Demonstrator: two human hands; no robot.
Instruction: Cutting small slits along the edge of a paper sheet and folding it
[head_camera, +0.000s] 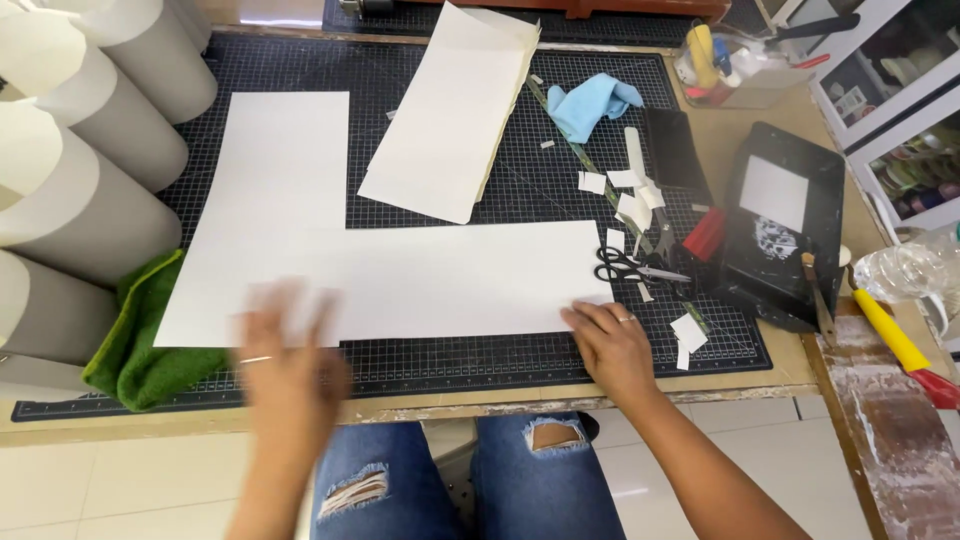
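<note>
1. The sheet (400, 275), a big white L-shaped piece of thin card, lies flat on the black gridded mat (500, 365), its long leg running right and its short leg running away from the person.
2. The right hand (612, 345) rests open, palm down, fingers spread, touching the sheet's near right corner.
3. The left hand (285, 365) is motion-blurred over the sheet's near left edge; it looks open, with fingers showing, but whether it touches the sheet I cannot tell.
4. Scissors (635, 268) with black handles lie just beside the sheet's right end, among small white paper scraps (632, 200).
5. A folded cream paper (455, 110) lies tilted above the sheet, in the notch of the L, its near corner close to the sheet.
6. Grey rolls (90, 150), smooth and round, crowd the left side; a green cloth (140, 330) lies beneath the sheet's left edge.
7. A blue cloth (590, 105) sits crumpled at the far right of the mat.
8. A black tray (785, 225) stands past the scissors, off the mat.
9. Bare mat shows along the near edge between the two hands, and a narrow strip right of the right hand.
</note>
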